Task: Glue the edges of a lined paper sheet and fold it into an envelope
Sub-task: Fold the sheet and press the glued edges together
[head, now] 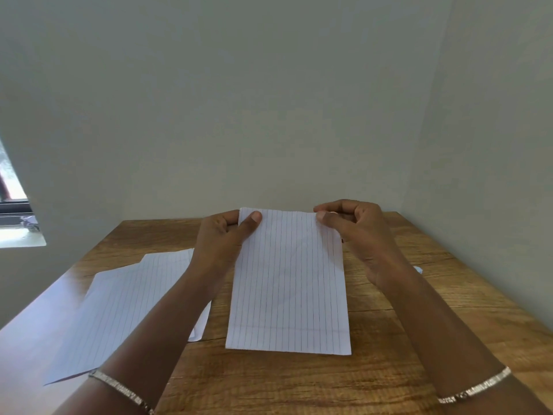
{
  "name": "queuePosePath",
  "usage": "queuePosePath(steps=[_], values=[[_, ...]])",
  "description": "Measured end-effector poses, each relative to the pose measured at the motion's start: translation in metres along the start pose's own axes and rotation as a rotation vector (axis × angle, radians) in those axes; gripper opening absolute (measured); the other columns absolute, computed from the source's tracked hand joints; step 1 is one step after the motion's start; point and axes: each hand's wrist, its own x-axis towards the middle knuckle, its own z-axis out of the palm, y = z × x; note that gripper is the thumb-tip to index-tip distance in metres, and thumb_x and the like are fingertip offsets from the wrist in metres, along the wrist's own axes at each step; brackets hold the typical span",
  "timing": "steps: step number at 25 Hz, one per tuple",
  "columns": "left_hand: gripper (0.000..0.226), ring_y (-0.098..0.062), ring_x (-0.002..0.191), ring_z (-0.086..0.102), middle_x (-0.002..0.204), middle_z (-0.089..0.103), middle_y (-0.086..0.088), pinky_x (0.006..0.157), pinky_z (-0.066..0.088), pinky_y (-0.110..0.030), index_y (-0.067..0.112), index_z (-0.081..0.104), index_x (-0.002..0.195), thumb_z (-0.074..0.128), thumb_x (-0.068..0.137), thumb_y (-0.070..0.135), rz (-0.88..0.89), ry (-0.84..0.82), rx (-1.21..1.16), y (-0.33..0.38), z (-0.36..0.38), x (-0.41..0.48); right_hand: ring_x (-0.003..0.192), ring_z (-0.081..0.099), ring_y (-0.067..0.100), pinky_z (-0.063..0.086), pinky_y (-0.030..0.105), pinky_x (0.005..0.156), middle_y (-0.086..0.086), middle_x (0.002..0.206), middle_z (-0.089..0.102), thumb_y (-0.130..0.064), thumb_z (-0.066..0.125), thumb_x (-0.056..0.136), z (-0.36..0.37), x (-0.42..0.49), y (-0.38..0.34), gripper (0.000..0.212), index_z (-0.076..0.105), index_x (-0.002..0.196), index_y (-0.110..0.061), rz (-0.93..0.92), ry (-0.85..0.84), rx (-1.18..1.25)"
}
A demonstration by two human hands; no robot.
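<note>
Head view: sheet (288, 280) sits mid-counter (419, 310) right in front of me, folded narrow, w/ a faint crease band across the near end. Near edge rests on the wood; far edge looks lifted, b/c I've got both far corners. Left hand (223, 235) pinches the far-left corner, thumb on top, fingers curled behind. Right hand (356, 232) pinches the far-right corner btw thumb & forefinger, other fingers loosely curled. Gripping both corners keeps that edge square & taut, prob. so I can bring the far end over as a flap or check the sides line up. Can't tell if any glue's on it.

Around: spare sheets (125, 301) lie overlapped on the left, partly under my left forearm, near the sheet but apart from it. A small pale scrap (419, 269) peeks out past my right forearm, too hidden to name. Window (15, 211) far left. Nothing blocks the fold; only risk is my forearm dragging the spares.
</note>
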Motion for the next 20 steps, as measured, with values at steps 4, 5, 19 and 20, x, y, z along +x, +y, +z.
queuePosePath(steps=[4, 5, 19, 20], values=[[0.018, -0.016, 0.082, 0.077, 0.091, 0.079, 0.002, 0.073, 0.061, -0.036, 0.017, 0.073, 0.099, 0.071, 0.091, 0.034, 0.053, -0.034, 0.026, 0.002, 0.006, -0.005, 0.092, 0.072, 0.004, 0.051, 0.024, 0.078, -0.009, 0.093, 0.080, -0.037, 0.086, 0.078, 0.005, -0.004, -0.002, 0.018, 0.082, 0.091, -0.025, -0.017, -0.127, -0.068], [0.020, -0.017, 0.082, 0.077, 0.091, 0.080, 0.001, 0.074, 0.062, -0.037, 0.016, 0.073, 0.100, 0.071, 0.090, 0.033, 0.056, -0.045, 0.022, 0.002, 0.007, -0.006, 0.088, 0.072, 0.001, 0.051, 0.024, 0.076, -0.012, 0.090, 0.080, -0.036, 0.087, 0.077, 0.006, -0.004, -0.001, 0.017, 0.082, 0.088, -0.024, -0.008, -0.132, -0.090], [0.026, -0.027, 0.083, 0.075, 0.088, 0.077, -0.009, 0.077, 0.059, -0.046, 0.010, 0.075, 0.096, 0.061, 0.099, 0.031, 0.133, -0.104, 0.106, 0.008, 0.014, -0.013, 0.083, 0.067, -0.013, 0.041, 0.008, 0.067, -0.021, 0.083, 0.076, -0.047, 0.082, 0.080, 0.012, -0.003, -0.001, 0.019, 0.081, 0.089, -0.030, -0.260, -0.121, -0.416], [0.026, -0.027, 0.083, 0.075, 0.087, 0.077, -0.009, 0.076, 0.059, -0.046, 0.010, 0.075, 0.095, 0.061, 0.098, 0.032, 0.139, -0.124, 0.115, 0.008, 0.016, -0.014, 0.081, 0.066, -0.013, 0.041, 0.011, 0.067, -0.021, 0.079, 0.075, -0.044, 0.082, 0.081, 0.013, -0.003, -0.001, 0.015, 0.081, 0.084, -0.030, -0.264, -0.116, -0.416]])
